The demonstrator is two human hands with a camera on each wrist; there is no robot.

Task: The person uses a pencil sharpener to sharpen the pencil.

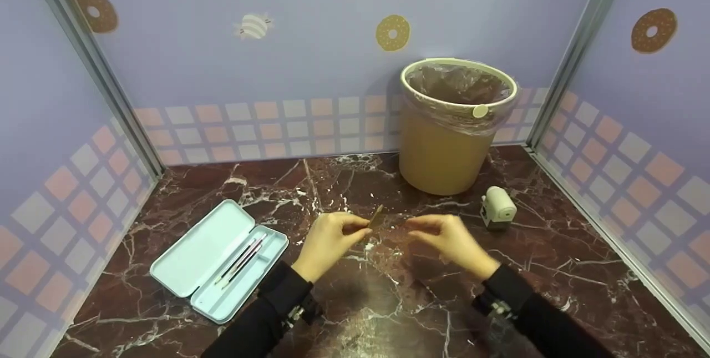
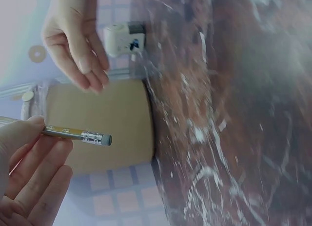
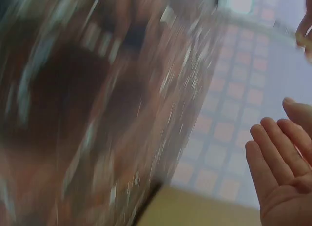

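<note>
Between thumb and fingers my left hand [image 1: 334, 238] pinches a yellow pencil [image 2: 63, 132], whose metal band and grey eraser show in the left wrist view. My right hand [image 1: 452, 238] is apart from it, a short way to the right, with nothing in it; the right wrist view shows its fingers [image 3: 273, 153] extended. A small cream-and-dark desktop device [image 1: 498, 207], perhaps a pencil sharpener, stands beyond the right hand. Left of the left hand lies an open light-blue pencil case [image 1: 202, 250] with several pencils [image 1: 241, 263] inside.
A tan bin [image 1: 441, 152] with a clear plastic liner stands at the back right against the wall. Small white bits [image 1: 344, 200] dot the dark marbled table [image 1: 366, 313]. Patterned panels [image 1: 310, 69] close in the back and both sides.
</note>
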